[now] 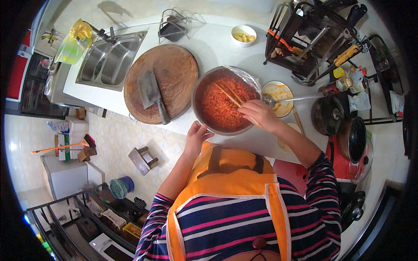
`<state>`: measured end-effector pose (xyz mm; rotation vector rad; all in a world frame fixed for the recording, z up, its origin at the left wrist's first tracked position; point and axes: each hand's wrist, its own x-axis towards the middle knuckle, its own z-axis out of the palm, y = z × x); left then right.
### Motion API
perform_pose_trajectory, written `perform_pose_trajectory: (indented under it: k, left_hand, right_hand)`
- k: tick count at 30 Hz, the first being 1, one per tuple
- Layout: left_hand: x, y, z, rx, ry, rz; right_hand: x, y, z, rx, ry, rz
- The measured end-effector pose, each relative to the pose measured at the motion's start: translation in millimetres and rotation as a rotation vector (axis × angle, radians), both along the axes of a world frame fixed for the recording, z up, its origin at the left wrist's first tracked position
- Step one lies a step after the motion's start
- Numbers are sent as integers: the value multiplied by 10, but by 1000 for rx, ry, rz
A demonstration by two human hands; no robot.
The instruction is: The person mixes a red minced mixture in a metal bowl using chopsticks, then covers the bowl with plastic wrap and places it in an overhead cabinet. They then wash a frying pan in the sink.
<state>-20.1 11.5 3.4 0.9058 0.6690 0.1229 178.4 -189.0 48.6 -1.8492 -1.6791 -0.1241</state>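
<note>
A wide metal basin [200, 115] stands near the counter's front edge, holding a chopped red mixture [222, 104] that looks like minced chillies. My right hand [259, 114] grips a pair of wooden chopsticks [228, 94], whose tips reach into the mixture. At the basin's front left rim, my left hand [198, 133] pinches the edge, steadying contact between thumb and fingers. Crumpled clear plastic film [246, 76] lies over the far right rim. Right of the basin, a ladle [294, 98] rests across a white bowl [277, 88] smeared with orange residue.
On the left, a cleaver [150, 91] lies on a round wooden chopping board [183, 71], beside a double sink [112, 70]. A small bowl [243, 35] with pale yellow pieces stands behind. A utensil rack [277, 36], bottles [343, 83] and a dark pot [354, 140] occupy the right.
</note>
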Motion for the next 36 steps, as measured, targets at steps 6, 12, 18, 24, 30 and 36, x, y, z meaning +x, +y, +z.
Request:
perform_pose_trajectory:
  k: [6, 12, 18, 24, 30, 36]
  left_hand:
    - [-15, -17, -70, -28, -22, 23]
    - [2, -32, -9, -32, -21, 3]
    - [-32, -21, -33, -38, 18, 14]
    - [-161, 178, -18, 62, 106, -68]
    - [-63, 706, 102, 311, -53, 5]
    - [515, 1005, 308, 430, -188, -115]
  right_hand:
    - [-135, -332, 347, 47, 37, -20]
    - [-88, -107, 53, -5, 6, -99]
    - [-354, -457, 388, 100, 105, -147]
    - [-759, -536, 16, 646, 1403, -396]
    - [-1067, -526, -576, 974, 1782, -592]
    - [-1236, -414, -740, 1119, 1812, -663]
